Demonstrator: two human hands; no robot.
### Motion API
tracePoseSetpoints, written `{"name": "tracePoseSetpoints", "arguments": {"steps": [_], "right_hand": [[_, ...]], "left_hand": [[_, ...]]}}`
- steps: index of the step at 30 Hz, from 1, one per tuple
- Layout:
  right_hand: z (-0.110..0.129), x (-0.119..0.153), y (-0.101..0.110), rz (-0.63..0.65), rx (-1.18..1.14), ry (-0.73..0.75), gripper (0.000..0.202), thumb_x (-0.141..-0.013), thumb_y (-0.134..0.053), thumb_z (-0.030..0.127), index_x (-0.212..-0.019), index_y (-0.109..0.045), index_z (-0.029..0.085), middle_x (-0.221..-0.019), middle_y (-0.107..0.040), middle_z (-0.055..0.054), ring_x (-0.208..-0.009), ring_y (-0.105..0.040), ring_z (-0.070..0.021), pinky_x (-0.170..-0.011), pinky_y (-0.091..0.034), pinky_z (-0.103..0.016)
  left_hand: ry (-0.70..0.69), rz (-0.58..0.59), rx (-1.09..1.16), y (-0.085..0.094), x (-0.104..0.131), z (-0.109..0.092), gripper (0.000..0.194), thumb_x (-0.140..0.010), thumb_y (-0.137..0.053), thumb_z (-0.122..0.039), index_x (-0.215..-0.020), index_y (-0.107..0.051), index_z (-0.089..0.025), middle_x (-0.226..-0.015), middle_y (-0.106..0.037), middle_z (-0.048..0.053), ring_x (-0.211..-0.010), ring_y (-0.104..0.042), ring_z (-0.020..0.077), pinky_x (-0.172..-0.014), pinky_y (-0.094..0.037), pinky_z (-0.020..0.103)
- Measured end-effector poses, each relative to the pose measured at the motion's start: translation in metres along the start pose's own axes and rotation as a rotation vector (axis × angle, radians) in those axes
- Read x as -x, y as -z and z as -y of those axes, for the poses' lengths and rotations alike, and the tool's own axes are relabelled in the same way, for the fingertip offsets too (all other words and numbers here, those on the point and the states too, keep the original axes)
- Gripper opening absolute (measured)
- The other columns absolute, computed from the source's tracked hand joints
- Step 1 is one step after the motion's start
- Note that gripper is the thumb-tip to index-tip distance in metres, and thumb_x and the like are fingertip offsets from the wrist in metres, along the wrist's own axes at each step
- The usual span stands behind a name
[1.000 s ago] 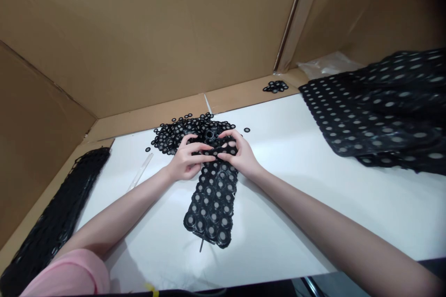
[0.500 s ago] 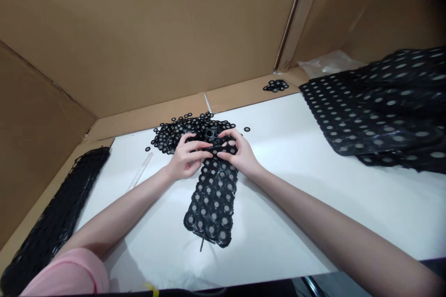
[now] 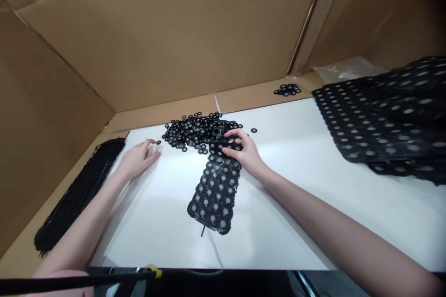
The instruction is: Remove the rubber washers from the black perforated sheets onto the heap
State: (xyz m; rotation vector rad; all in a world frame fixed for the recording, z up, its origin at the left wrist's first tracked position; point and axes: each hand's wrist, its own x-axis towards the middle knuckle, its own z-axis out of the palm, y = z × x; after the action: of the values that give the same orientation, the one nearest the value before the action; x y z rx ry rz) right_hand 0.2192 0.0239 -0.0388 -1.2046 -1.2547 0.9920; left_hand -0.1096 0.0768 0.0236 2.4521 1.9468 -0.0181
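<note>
A black strip with rows of pale round spots lies on the white table, its far end folded or raised. My right hand grips that far end between thumb and fingers. A heap of small black rings with pale centres sits just behind the strip. Left of the heap, my left hand is over a clear flat piece, thumb and forefinger apart, with nothing visible held between them. One loose ring lies by its fingertips.
A large black spotted sheet is piled at the right. A black stack of strips lies at the left edge. A small ring pile rests on cardboard at the back. Cardboard walls surround the white table.
My left hand has let go of the strip and moved left to the clear piece. My right hand remains at the strip's far end. The view has shifted slightly.
</note>
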Motion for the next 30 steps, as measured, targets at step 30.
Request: {"name": "tracePoseSetpoints", "arguments": {"steps": [30], "right_hand": [[-0.001,-0.002,-0.002,-0.042,0.162,0.078,0.030,-0.069,-0.063,0.021,-0.098,-0.054,0.023,-0.089,-0.061,-0.001,-0.078,-0.058,-0.0169,-0.074,-0.044,-0.031]], "left_hand": [[-0.467,0.222,1.459,-0.038,-0.039,-0.142,0.052,-0.081,-0.052,-0.063,-0.064,-0.055,-0.013,-0.048,-0.050,-0.002,-0.043,-0.041,0.0065,-0.044,-0.028,0.021]]}}
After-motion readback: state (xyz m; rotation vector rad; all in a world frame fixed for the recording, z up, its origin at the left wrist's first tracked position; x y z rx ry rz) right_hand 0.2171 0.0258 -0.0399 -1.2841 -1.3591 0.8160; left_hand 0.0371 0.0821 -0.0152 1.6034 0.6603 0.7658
